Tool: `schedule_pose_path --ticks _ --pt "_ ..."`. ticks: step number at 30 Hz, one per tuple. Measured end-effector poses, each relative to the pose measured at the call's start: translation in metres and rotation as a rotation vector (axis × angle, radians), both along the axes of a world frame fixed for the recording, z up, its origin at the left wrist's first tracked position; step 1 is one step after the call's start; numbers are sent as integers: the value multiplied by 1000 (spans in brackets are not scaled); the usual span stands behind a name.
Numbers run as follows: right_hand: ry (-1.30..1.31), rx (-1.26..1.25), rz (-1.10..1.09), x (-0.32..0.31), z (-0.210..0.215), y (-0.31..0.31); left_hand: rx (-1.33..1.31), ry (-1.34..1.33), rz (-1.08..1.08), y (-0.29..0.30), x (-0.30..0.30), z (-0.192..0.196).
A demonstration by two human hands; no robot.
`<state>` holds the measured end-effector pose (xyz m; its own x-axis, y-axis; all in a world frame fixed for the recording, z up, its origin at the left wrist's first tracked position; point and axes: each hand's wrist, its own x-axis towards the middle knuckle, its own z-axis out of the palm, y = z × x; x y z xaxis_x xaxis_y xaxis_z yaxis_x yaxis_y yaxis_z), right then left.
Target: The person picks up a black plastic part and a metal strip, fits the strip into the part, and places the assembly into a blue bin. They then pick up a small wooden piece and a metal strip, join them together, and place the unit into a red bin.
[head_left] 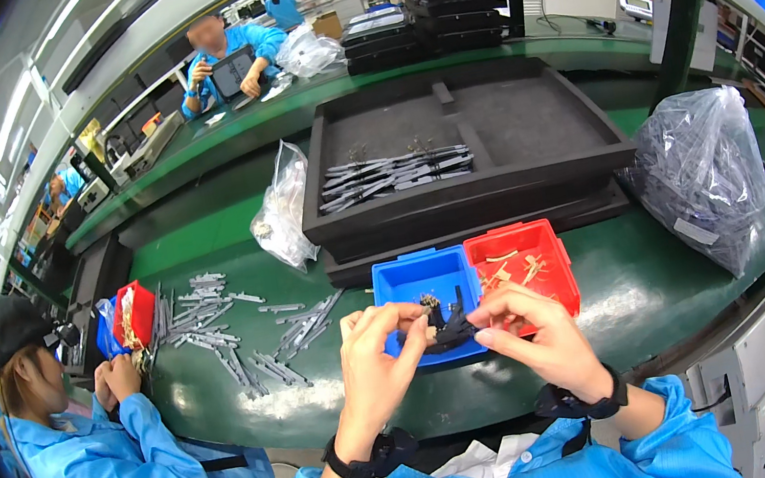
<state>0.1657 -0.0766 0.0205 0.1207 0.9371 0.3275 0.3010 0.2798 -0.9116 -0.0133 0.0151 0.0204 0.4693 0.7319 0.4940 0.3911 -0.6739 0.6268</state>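
My left hand (pixel 375 347) and my right hand (pixel 536 327) meet over the front of a blue bin (pixel 394 280). Between their pinched fingertips is a small black part (pixel 455 329), its exact shape unclear against the dark pieces behind it. A tan bit shows at the left fingertips, too small to name. Small brassy pieces (pixel 430 301) lie in the blue bin. Joined to its right side, a red bin (pixel 559 264) holds several tan strips (pixel 533 268).
Behind the bins stands a large black foam tray (pixel 529 163) with grey strip parts (pixel 393 176). Clear plastic bags (pixel 700 177) flank it. Loose grey strips (pixel 206 315) cover the bench's left, where a co-worker (pixel 107 448) sits. Another person (pixel 232 59) works across the bench.
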Motion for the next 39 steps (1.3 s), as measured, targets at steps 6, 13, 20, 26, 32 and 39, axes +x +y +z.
schedule_pose_path --ticks 6,13,20,26,32,39 --pt "86 50 -2 -11 -8 14 -170 -110 -143 -13 9 -1" --pt "114 103 -16 -12 -13 17 -223 -138 -161 -15 14 0" --pt "-69 182 -70 -19 5 31 231 -54 26 -10 13 7" --pt "-96 280 -59 -27 8 43 402 -83 225 -9 10 19" --pt "-276 412 -112 -22 9 40 226 -145 74 -10 12 12" --pt "-405 440 -232 -6 11 21 -3 -211 -69 -12 31 11"
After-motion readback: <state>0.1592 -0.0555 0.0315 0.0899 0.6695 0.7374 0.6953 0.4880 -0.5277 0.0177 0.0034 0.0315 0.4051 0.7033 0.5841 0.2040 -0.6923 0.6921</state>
